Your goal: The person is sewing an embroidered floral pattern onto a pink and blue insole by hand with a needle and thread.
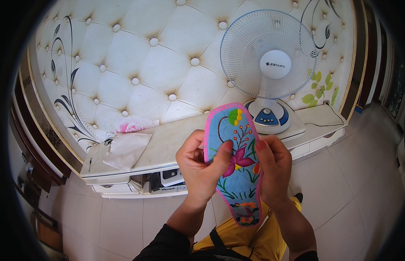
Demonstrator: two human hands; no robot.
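Observation:
An embroidered shoe insole (240,186), light blue with a pink stitched edge, is held up between both hands. Flowers, leaves and berries are sewn on its face, and its wide end points away from me. My left hand (202,166) grips the left edge, thumb on the embroidered face. On the right edge, my right hand (275,169) pinches it with the thumb on top. The fingers behind the insole are partly hidden.
Beyond the hands stands a long white low cabinet (168,143) with open shelves and drawers. A table fan (269,58) rests on its right part, a white cloth (128,151) on its left. Behind is a tufted-pattern wall (140,62); below, a tiled floor (124,218).

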